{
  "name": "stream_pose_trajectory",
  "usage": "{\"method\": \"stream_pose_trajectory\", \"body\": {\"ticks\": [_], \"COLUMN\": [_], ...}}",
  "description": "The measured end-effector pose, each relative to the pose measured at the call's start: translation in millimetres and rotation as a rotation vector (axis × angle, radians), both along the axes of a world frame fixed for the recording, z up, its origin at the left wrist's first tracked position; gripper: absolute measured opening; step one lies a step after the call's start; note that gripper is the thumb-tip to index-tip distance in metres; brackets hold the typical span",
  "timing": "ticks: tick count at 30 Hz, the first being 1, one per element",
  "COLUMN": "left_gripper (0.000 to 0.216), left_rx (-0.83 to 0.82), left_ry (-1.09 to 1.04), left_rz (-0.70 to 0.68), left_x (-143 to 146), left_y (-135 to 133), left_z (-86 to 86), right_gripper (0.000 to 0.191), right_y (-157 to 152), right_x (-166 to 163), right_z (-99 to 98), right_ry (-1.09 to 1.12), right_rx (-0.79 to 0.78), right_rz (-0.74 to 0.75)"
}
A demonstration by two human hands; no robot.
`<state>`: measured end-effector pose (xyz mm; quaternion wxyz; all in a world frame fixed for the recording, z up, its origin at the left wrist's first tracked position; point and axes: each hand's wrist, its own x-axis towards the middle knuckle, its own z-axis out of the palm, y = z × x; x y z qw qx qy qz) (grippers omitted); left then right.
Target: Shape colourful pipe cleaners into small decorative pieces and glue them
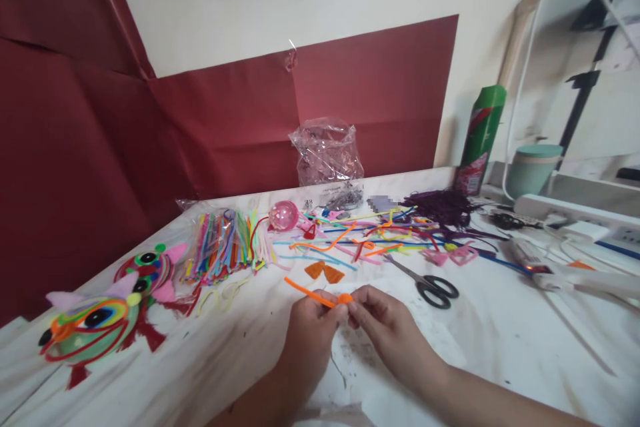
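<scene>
An orange pipe cleaner (309, 291) is pinched between my two hands over the near middle of the table. One straight end sticks out up and left past my left hand (311, 323); the other end is coiled into a small round knob between the fingertips. My right hand (383, 320) grips that coiled part with thumb and forefinger. Just beyond my hands lie two brown-orange triangular pieces (324, 272), close together. Black-handled scissors (425, 282) rest to the right of my right hand, blades pointing away to the left.
At left sit colourful decorated craft faces (95, 327) with red tassels. A bag of pipe cleaners (225, 243) stands behind them, with loose pipe cleaners (345, 240) strewn across the middle. Purple strands (443, 207), a green spray can (483, 140) and a power strip (580, 217) are at right.
</scene>
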<state>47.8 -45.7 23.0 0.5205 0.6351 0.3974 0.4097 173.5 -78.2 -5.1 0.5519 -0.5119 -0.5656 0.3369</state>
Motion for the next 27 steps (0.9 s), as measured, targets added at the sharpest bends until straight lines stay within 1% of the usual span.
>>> {"method": "stream_pose_trajectory", "body": {"ticks": [2, 4, 9, 11, 14, 17, 19, 21, 25, 27], "left_gripper": [0.013, 0.011, 0.007, 0.008, 0.007, 0.007, 0.006, 0.004, 0.005, 0.007], "left_rx": [-0.009, 0.020, 0.273, 0.323, 0.337, 0.289, 0.226, 0.156, 0.055, 0.052], "left_ry": [0.052, 0.111, 0.299, 0.343, 0.398, 0.415, 0.391, 0.317, 0.018, -0.064], "left_rz": [0.021, 0.042, 0.081, 0.063, 0.023, -0.050, -0.104, -0.119, -0.038, 0.009], "left_x": [0.4, -0.4, -5.2, -6.4, -7.0, -7.6, -8.7, -9.9, -10.1, -8.4], "left_y": [1.9, 4.1, 6.8, 7.1, 8.2, 11.2, 13.8, 15.8, 13.0, 8.7], "left_z": [-1.1, -2.5, -2.2, -0.9, 0.1, 0.2, 0.2, -0.2, -3.9, -6.3], "right_gripper": [0.029, 0.027, 0.020, 0.017, 0.015, 0.013, 0.012, 0.013, 0.020, 0.023], "right_y": [1.0, 1.1, -0.2, -0.5, -1.0, -0.1, 1.7, 3.7, 3.0, 0.2], "right_x": [1.5, 3.1, 10.3, 13.9, 19.0, 22.4, 23.2, 22.1, 14.0, 9.3], "right_z": [-1.8, -0.7, 10.4, 14.8, 18.5, 18.4, 16.7, 14.2, 9.4, 8.3], "right_ry": [-0.073, -0.147, -0.363, -0.448, -0.561, -0.609, -0.569, -0.417, 0.069, 0.185], "right_rx": [0.000, 0.009, 0.057, 0.077, 0.083, 0.070, 0.047, -0.013, -0.124, -0.125], "right_rz": [-0.012, -0.015, 0.021, 0.053, 0.093, 0.142, 0.172, 0.205, 0.276, 0.250]}}
